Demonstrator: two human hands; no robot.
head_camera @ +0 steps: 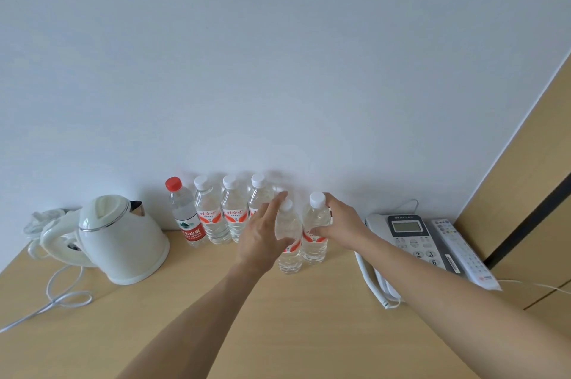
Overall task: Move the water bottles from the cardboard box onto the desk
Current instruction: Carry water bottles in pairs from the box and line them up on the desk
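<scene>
Two bare forearms reach in from the near edge over the wooden surface [278, 317] toward a cluster of water bottles. Left hand [262, 239] wraps one bottle [289, 255], its fingers [276, 202] lying fairly straight along the bottle's far side and the thumb on the near side, though the blur hides how tightly it holds. Right hand [341, 224] grips a second bottle [315, 242] just beside the first, fingers curled round its upper body. Both bottles stand upright on the surface, touching or nearly so. Beyond the left fingers, three more white-capped bottles [234, 211] stand in a row against the wall, with a red-capped bottle [185, 214] at the row's left end. Further left of the left fingers sits a white kettle [123, 236] with its cord [61, 295]. Right of the right fingers lie a telephone [408, 236] and a remote [463, 252].
</scene>
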